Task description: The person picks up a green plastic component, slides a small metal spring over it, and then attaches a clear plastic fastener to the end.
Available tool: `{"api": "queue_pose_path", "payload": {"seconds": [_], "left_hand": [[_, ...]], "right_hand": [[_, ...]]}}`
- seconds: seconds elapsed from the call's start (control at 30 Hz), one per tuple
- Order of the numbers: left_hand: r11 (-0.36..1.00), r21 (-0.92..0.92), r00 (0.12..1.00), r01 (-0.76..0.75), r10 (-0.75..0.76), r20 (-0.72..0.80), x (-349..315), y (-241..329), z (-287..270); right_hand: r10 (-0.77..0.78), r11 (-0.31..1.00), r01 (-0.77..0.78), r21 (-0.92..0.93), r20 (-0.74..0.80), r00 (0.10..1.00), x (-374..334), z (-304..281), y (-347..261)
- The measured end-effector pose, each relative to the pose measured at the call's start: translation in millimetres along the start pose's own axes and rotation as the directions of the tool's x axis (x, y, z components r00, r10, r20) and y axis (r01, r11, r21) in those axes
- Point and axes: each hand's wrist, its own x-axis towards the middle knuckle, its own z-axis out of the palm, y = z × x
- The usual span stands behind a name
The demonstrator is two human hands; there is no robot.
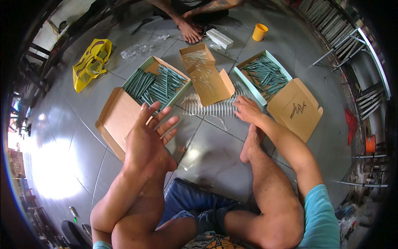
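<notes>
Rods (206,110) — seemingly light, stiff and slippery, best pinched mid-length — fan along the carton's (212,98) near edge, my right hand (248,110) half-curled right of it, its hold unclear, my left hand (145,132) loosely spread, seemingly empty, nearer me and left.

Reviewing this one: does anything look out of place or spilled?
Mildly untidy: thin clear pieces lie scattered at mixed angles across the open lid of the small brown box, and crumpled clear plastic sits loose on the floor right of the yellow bag. No obvious damage shows.
</notes>
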Motion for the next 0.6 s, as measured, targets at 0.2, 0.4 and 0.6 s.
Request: {"api": "queue_pose_path", "payload": {"seconds": [0.2, 0.4, 0.6], "left_hand": [[0.998, -0.037, 0.999, 0.048, -0.047, 0.024, -1, -4, -20], [0.991, -0.068, 0.993, 0.115, -0.112, 0.040, 0, -10, -16], [0.987, -0.121, 0.993, 0.107, -0.100, 0.069, -1, -1, -23]], "right_hand": [[-0.074, 0.976, 0.151, -0.160, 0.409, 0.909, 62, -44, -5], [0.336, 0.939, -0.308, -0.153, 0.214, 0.917, 109, -12, 0], [0.720, 0.692, -0.721, 0.014, -0.077, 0.690, 137, 68, -24]]}}
